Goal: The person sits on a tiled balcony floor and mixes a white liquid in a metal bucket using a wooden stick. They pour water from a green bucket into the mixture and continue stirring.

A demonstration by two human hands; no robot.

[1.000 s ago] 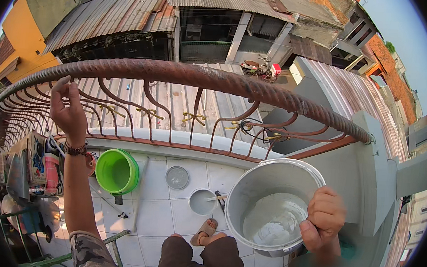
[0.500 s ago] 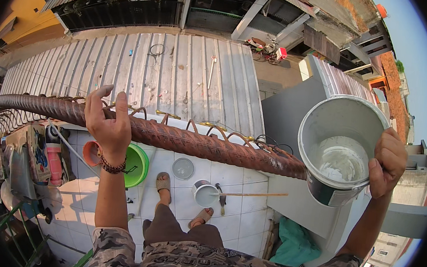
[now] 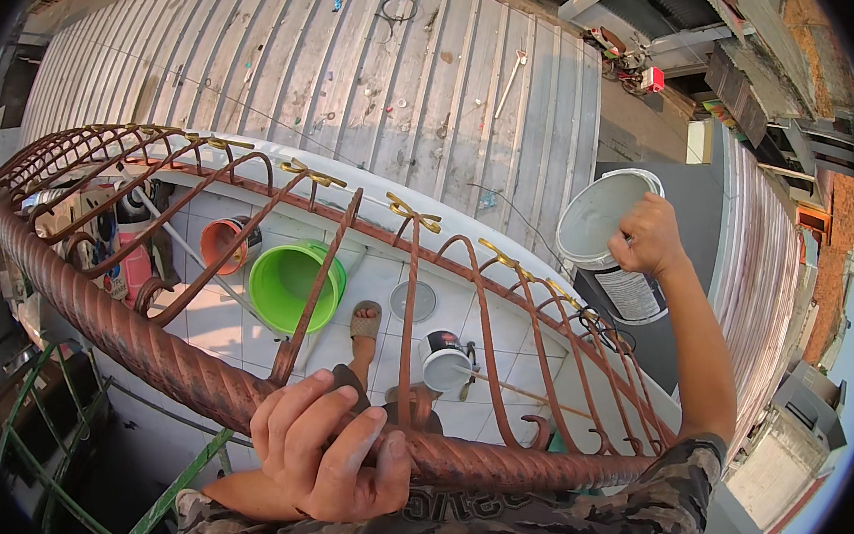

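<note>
My left hand (image 3: 332, 450) is curled over a thick brown twisted metal handrail (image 3: 140, 345), close to my body. Stretched out past the railing on the right, my right hand (image 3: 650, 234) is closed in a fist at the rim of a white paint bucket (image 3: 636, 292). The bucket hangs tilted, beyond the railing bars, over the outer side. Its mouth shows a pale inside, but the bottom is hidden. Thin brown bars with gold-coloured ornaments (image 3: 416, 213) run from the handrail to the ledge.
On the white tiled floor stand a green bucket (image 3: 297, 287), an orange bucket (image 3: 225, 244), a small paint pail (image 3: 448, 362) with a stick (image 3: 537, 394), and a round grey lid (image 3: 412, 302). Beyond the railing lies a corrugated metal roof (image 3: 362, 71). A green metal frame (image 3: 168, 493) is at lower left.
My view leans further over the railing. My right hand has carried the bucket outward past the rail, tipping it away. My left hand, earlier raised at the rail, now curls over it nearer my body.
</note>
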